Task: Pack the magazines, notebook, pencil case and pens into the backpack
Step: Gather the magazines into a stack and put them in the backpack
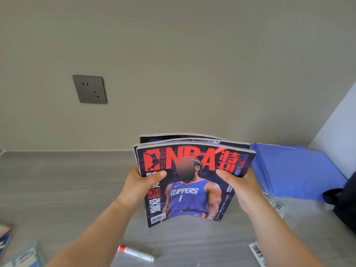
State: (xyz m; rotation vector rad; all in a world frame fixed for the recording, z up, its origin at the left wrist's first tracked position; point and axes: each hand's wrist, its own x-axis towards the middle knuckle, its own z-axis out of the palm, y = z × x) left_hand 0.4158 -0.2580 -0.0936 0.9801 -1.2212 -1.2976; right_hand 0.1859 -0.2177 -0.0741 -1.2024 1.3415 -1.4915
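I hold a small stack of magazines (192,182) upright above the grey desk, the front cover showing a basketball player and red "NBA" letters. My left hand (143,183) grips the stack's left edge, thumb on the cover. My right hand (239,186) grips the right edge the same way. A white marker with a red cap (135,253) lies on the desk below the magazines. The dark backpack (344,205) shows only partly at the right edge. Blue folders or notebooks (294,170) lie flat to the right, behind my right hand.
A wall with a grey power socket (89,89) stands behind the desk (57,180). Printed items (21,253) poke in at the bottom left corner. A clear packet with a label (276,206) and a barcoded item (257,251) lie near my right forearm.
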